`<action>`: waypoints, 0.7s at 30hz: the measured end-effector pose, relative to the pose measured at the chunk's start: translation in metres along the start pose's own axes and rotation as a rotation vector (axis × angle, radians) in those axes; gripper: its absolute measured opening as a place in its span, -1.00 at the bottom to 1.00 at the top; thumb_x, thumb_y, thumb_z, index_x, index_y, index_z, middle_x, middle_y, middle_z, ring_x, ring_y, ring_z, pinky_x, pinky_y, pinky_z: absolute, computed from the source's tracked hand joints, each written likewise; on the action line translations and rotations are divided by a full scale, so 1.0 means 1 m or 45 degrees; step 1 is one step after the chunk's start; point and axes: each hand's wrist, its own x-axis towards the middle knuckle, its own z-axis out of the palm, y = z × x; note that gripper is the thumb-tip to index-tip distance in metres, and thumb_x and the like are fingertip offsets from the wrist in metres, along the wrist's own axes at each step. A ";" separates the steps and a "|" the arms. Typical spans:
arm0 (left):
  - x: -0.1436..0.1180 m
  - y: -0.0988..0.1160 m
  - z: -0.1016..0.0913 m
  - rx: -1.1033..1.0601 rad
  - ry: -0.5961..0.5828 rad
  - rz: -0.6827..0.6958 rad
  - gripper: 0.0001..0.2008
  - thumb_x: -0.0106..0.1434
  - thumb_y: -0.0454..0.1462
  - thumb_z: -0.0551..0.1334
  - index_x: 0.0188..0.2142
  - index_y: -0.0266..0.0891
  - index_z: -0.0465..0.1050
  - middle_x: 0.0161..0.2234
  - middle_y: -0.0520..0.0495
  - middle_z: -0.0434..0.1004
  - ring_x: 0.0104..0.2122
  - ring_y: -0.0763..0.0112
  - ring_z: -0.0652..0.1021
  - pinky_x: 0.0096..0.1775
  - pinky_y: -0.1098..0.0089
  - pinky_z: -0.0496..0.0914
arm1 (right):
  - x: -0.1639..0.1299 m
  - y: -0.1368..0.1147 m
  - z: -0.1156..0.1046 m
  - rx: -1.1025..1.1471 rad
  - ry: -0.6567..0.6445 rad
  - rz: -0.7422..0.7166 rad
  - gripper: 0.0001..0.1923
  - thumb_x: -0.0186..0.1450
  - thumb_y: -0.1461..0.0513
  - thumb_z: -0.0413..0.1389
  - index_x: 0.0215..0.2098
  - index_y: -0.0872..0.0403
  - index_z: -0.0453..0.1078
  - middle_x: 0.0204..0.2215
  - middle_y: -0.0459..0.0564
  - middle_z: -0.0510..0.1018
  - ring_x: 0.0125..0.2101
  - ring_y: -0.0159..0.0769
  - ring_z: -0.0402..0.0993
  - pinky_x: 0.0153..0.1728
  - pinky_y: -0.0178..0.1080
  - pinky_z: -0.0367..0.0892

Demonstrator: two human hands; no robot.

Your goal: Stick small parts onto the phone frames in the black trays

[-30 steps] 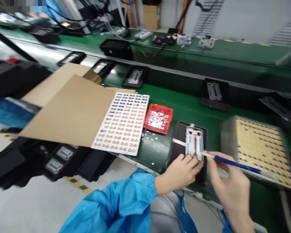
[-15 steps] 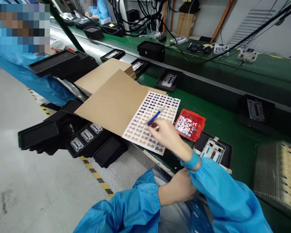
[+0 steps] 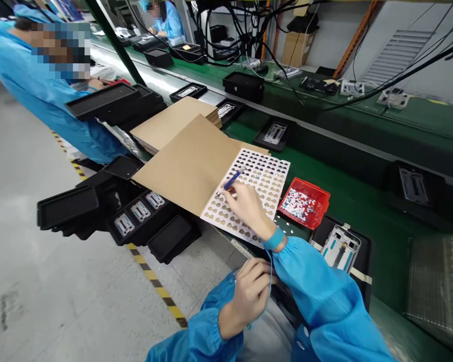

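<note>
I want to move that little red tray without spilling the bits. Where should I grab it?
Grip the red tray by its raised rim, one hand on each of two opposite side walls, coming down from above and keeping it level. It sits flat on the green belt, open on top with loose small pieces inside, so tilting would probably spill them.

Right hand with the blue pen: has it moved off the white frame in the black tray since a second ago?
Yes. The right hand left the white frame and went left, past the red tray, onto the sticker sheet.
</note>
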 end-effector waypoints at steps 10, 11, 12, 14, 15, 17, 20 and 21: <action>0.043 0.024 0.041 -0.269 -0.307 0.154 -0.64 0.44 -0.48 0.10 -0.05 -0.15 0.63 -0.14 -0.11 0.72 -0.06 0.25 0.66 0.01 0.22 0.61 | -0.185 0.042 -0.189 0.467 0.660 0.485 -0.67 0.33 0.00 0.43 -0.15 0.05 0.58 -0.24 0.06 0.78 -0.25 -0.12 0.78 -0.33 -0.22 0.64; 0.046 0.024 0.054 -0.218 -0.383 0.170 -0.64 0.44 -0.47 0.10 -0.02 -0.15 0.64 -0.09 -0.13 0.72 0.00 0.22 0.65 0.06 0.20 0.60 | -0.202 0.054 -0.199 0.339 0.762 0.502 -0.68 0.34 0.00 0.41 -0.15 0.05 0.57 -0.24 0.07 0.79 -0.24 -0.11 0.78 -0.32 -0.21 0.64; 0.050 0.024 0.068 -0.149 -0.449 0.184 -0.64 0.45 -0.45 0.10 0.02 -0.15 0.63 -0.03 -0.15 0.71 0.07 0.18 0.63 0.10 0.17 0.58 | -0.216 0.067 -0.207 0.211 0.813 0.524 -0.69 0.36 0.01 0.39 -0.14 0.05 0.56 -0.24 0.08 0.79 -0.23 -0.10 0.79 -0.30 -0.20 0.64; 0.058 0.023 0.096 0.017 -0.559 0.202 -0.60 0.47 -0.41 0.09 0.14 -0.17 0.60 0.13 -0.21 0.67 0.21 0.09 0.57 0.17 0.11 0.54 | -0.233 0.092 -0.212 -0.091 0.762 0.587 -0.80 0.43 0.08 0.29 -0.13 0.05 0.56 -0.21 0.09 0.79 -0.20 -0.10 0.78 -0.25 -0.19 0.64; 0.063 0.022 0.109 0.101 -0.605 0.210 -0.57 0.48 -0.39 0.08 0.21 -0.19 0.57 0.21 -0.25 0.63 0.27 0.06 0.54 0.20 0.09 0.52 | -0.237 0.102 -0.211 -0.258 0.681 0.623 -0.85 0.46 0.15 0.24 -0.11 0.05 0.57 -0.18 0.09 0.79 -0.19 -0.10 0.78 -0.22 -0.18 0.63; 0.071 0.021 0.130 0.258 -0.673 0.245 -0.52 0.49 -0.36 0.06 0.32 -0.26 0.48 0.33 -0.31 0.53 0.35 0.01 0.48 0.22 0.07 0.49 | -0.239 0.116 -0.204 -0.530 0.518 0.672 -0.87 0.49 0.25 0.18 -0.06 0.04 0.58 -0.12 0.07 0.79 -0.17 -0.11 0.77 -0.17 -0.18 0.62; 0.078 0.018 0.147 0.443 -0.712 0.332 -0.50 0.50 -0.34 0.06 0.36 -0.33 0.45 0.37 -0.39 0.48 0.36 -0.04 0.48 0.18 0.07 0.48 | -0.236 0.124 -0.194 -0.649 0.423 0.679 -0.82 0.51 0.31 0.16 -0.01 0.01 0.59 -0.10 0.04 0.78 -0.15 -0.12 0.77 -0.11 -0.20 0.60; 0.079 0.018 0.149 0.483 -0.706 0.358 -0.51 0.50 -0.34 0.06 0.35 -0.34 0.46 0.36 -0.40 0.49 0.35 -0.05 0.49 0.15 0.07 0.48 | -0.235 0.125 -0.192 -0.644 0.420 0.676 -0.82 0.51 0.31 0.16 0.00 0.01 0.58 -0.10 0.04 0.78 -0.14 -0.11 0.77 -0.10 -0.20 0.59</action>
